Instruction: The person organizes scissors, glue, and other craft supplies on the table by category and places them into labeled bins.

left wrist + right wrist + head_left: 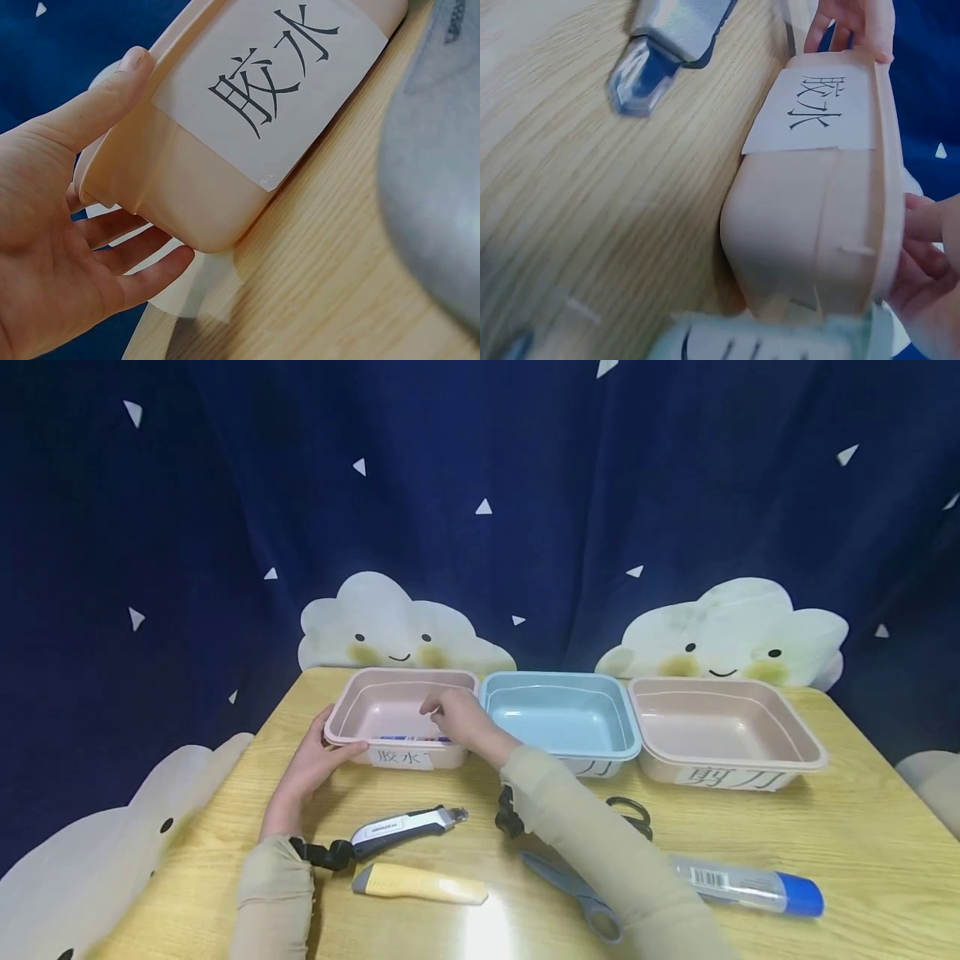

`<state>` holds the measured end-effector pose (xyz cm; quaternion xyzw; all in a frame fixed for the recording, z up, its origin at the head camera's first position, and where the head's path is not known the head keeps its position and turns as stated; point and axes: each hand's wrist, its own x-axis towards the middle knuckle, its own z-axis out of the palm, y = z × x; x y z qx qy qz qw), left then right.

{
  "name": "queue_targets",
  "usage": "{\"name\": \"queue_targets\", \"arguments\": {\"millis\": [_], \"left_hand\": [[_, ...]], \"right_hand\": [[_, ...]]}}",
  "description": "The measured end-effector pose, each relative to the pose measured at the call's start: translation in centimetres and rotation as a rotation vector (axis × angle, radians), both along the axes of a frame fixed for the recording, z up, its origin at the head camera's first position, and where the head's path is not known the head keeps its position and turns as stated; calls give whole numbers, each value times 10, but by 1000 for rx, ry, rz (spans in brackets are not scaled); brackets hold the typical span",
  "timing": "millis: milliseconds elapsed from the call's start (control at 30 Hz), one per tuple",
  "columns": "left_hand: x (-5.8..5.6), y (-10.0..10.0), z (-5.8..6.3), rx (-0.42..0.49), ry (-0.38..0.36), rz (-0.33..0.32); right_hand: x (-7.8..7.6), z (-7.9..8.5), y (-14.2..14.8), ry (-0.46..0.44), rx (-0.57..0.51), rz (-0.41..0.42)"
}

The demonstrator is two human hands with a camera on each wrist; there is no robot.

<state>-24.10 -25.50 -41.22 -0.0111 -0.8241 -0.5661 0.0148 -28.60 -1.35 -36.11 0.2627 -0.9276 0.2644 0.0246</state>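
My left hand [313, 762] grips the left front corner of a pink bin [202, 202], thumb on its rim and fingers along its side. A white paper label [274, 82] with black characters is stuck on the bin's front. Inside the bin, a slim blue, white and red item [412, 739] lies along the front wall, mostly hidden by the rim. My right hand [459, 714] hangs over the bin's right end, its fingers loosely bent with nothing seen between them. In the right wrist view, the bin's rim partly covers those fingers.
A blue bin [558, 739] and another pink bin [731, 760] stand to the right. Nearer lie a grey-and-black utility knife [401, 828], a yellow cutter [420, 883], scissors [597, 917] partly under my right sleeve, black handle loops [637, 818] and a clear blue-capped bottle [750, 887].
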Motion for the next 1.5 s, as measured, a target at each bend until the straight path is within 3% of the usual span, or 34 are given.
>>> {"name": "queue_targets", "arguments": {"millis": [233,567,767,1033,1300,1500], "left_hand": [[-4,1,-2,21,15,-4],[-5,2,-2,-10,14,12],[-6,2,-2,-31,-3,15],[-7,1,-3,-22,-5,13],[-4,0,-2,-8,2,13],[-3,-1,-3,-20,-4,15]], "right_hand": [[9,12,31,42,-18,28],[35,26,77,132,-8,47],[50,23,105,208,16,78],[66,14,136,226,47,40],[79,18,165,327,135,52],[91,18,191,352,215,23]]}}
